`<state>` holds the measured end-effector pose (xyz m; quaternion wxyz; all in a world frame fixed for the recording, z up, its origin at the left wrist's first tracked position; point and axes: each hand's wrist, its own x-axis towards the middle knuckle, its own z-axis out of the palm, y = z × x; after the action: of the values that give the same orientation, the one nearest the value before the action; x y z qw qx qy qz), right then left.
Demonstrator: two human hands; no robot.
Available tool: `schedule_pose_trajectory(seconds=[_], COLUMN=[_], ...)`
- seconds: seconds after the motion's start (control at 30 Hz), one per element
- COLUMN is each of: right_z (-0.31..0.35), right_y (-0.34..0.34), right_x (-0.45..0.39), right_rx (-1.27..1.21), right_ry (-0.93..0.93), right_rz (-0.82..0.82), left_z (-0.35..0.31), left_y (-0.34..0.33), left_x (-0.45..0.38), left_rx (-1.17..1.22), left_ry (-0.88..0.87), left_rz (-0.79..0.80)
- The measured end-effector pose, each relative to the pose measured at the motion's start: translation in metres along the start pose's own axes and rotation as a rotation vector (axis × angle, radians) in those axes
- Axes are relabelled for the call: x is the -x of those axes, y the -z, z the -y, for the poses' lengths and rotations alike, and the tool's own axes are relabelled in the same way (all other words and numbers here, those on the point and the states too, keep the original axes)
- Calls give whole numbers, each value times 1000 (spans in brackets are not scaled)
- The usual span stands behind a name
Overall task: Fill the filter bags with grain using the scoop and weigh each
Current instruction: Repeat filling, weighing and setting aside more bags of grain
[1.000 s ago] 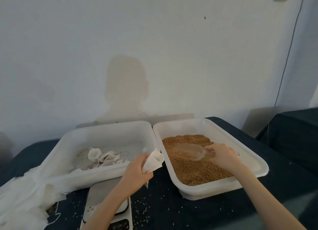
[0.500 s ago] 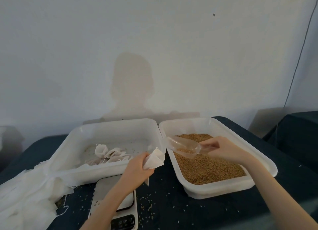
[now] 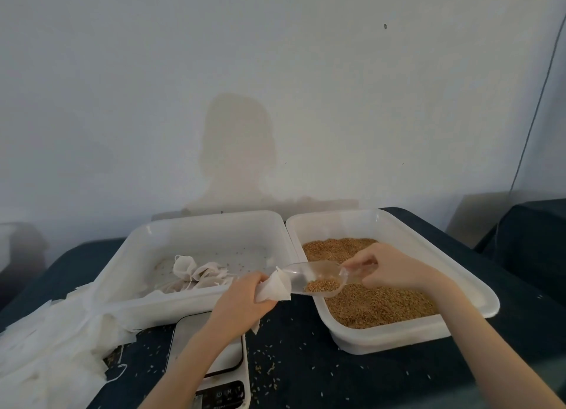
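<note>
Two hands work over a dark tabletop [image 3: 382,378] strewn with loose grains. At its near edge sits a white scale [image 3: 214,365]. Above it the left hand [image 3: 242,301] pinches an open filter bag [image 3: 274,287]; the right hand [image 3: 389,266] grips the clear scoop [image 3: 315,278], its lip touching the bag's mouth, some grain inside. Farther back, the right tray [image 3: 471,292] holds grain [image 3: 376,304]; the left tray [image 3: 199,228] holds filled bags [image 3: 199,275].
</note>
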<state>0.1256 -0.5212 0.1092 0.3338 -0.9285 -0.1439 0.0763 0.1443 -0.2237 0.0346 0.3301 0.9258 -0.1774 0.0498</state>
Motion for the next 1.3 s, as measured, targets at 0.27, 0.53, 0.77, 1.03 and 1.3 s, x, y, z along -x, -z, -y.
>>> schedule_pose_trajectory(seconds=[0.27,0.53,0.77,1.03,1.3], right_z=[16,51,82,88,62], right_y=[-4,-7,-18,-17,-13], right_x=[-7,-20,-24,-21,-18], right_rx=[62,616,971,995,838], right_ry=[6,35,233,212,108], right_rz=[2,-321,-535,-513,-454], left_z=[-8,-14,-13,-11,-14], left_y=[-10,-16,-23,-17,-11], left_x=[-4,-9,-14,-13,-14], left_rx=[-4,-41,11,16,107], left_ry=[-74,-52,-7,-10,-13], left_rz=[55,-53,-136,-135,-101])
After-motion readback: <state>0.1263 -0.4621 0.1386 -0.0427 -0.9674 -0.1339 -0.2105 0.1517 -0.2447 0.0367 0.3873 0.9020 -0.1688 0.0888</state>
